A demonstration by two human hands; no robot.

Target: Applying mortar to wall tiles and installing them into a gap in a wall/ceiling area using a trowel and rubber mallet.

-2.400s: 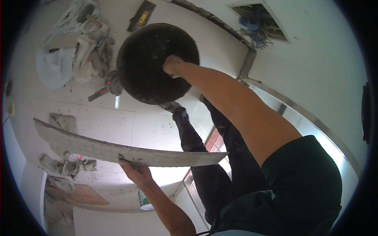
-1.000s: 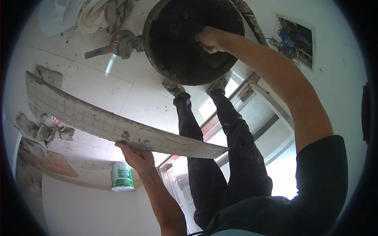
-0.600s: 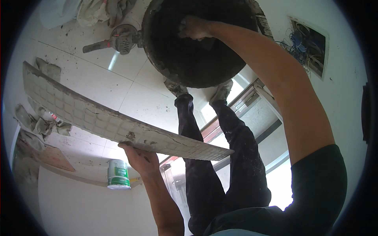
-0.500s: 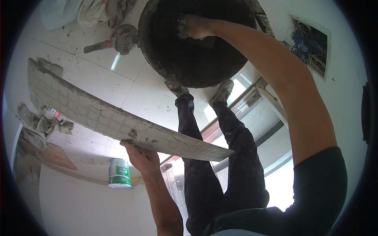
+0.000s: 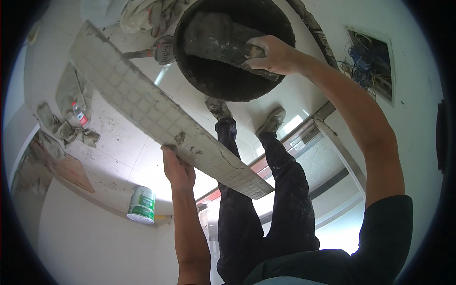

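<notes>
Bucket (image 5: pixel 213 84): round, black, open-topped. Stood just beyond the shoes (image 5: pixel 219 108); too dark inside to make out the depth of contents.

Trowel (image 5: pixel 240 50): plastered grey. Lay within the bucket's outline, in or just over its mouth (could not tell which); carried a heap of wet grey paste (image 5: pixel 206 35). Ran upper left to lower right, loaded end pointing upper left, away from the right hand (image 5: pixel 275 56). Gripped there with fingers curled round the pale-ended handle.

Wall recess (image 5: pixel 380 45): square. Held tangled wires (image 5: pixel 362 61), some blue.

Can (image 5: pixel 141 204): white and green. Stood near the wall; contents hidden.

Bottle (image 5: pixel 80 114): small, red-labelled. Lay beside rags (image 5: pixel 61 124).

Long panel (image 5: pixel 161 111): pale, grid-patterned face toward the camera. Slanted from upper left down to lower right, near end before the legs. Supported at its lower edge by the left hand (image 5: pixel 179 168), thumb showing; could not tell the other fingers' state.
</notes>
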